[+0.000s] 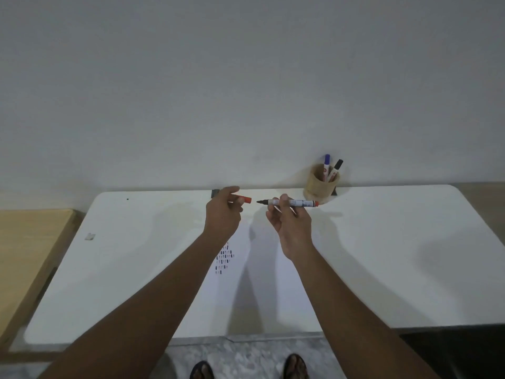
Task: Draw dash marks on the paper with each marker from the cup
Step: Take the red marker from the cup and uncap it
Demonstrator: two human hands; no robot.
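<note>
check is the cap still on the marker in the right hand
No, the marker in the right hand shows a bare tip; the left hand holds the red cap.

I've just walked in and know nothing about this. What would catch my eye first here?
Two bare hands held up over the white table: the right hand holds an uncapped marker, the left hand its red cap. Below them, rows of small dashes mark the paper; a wooden cup with two more markers stands behind.
</note>
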